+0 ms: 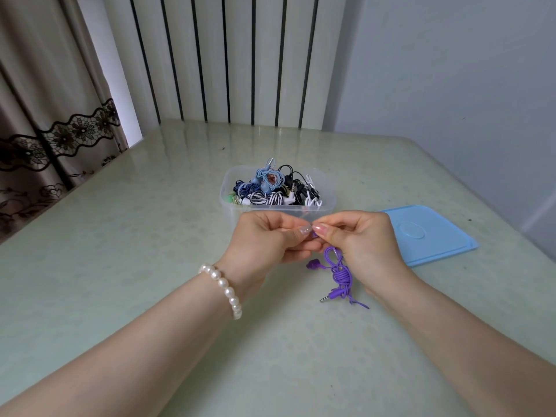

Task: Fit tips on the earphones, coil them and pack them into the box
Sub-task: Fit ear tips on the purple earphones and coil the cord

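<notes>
Where the two thumbs meet above the table, the left hand (267, 239) and the right hand (358, 239) both pinch a small purple piece, one earbud (313, 234) of the purple earphones (341, 273), of which only a sliver shows between the thumbnails. Both hands have their fingers curled in, thumb against forefinger, clamped on that bud; whether a tip is on it cannot be told. From the pinch the purple cord drops in a loop beside the right palm into a knotted bundle that hangs just over the table (150, 266). The second earbud (313, 263) sticks out to the left of the bundle, below the left hand's fingers, and the plug (326, 298) points left at the bundle's lower end. A pearl bracelet (224, 288) circles the left wrist.

Just beyond the hands stands a clear plastic box (234, 210), open, heaped with coiled earphones in blue, black, white and zebra stripes, some rising above its rim. Its blue lid (436, 236) lies flat on the table to the right of the box, near the right hand.
</notes>
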The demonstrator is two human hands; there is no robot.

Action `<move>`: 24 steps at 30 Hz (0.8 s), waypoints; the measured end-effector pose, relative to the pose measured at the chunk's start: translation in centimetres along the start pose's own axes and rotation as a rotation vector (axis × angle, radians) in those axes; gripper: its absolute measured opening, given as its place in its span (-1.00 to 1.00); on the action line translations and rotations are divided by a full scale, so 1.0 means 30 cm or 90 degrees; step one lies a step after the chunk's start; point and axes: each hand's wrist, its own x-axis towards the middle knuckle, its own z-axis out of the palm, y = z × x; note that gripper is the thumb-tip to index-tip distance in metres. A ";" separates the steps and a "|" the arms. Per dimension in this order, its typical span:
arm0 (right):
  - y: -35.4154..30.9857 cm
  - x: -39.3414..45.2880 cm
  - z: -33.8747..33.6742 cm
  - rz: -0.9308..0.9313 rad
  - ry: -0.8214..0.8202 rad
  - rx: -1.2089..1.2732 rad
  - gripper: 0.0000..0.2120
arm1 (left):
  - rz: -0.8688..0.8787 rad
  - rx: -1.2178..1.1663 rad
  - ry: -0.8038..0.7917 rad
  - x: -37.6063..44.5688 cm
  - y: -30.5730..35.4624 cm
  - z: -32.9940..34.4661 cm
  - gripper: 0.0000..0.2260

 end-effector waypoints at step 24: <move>-0.014 0.008 -0.035 -0.004 -0.011 0.005 -0.86 | 0.001 -0.097 0.021 0.003 0.024 0.000 -0.90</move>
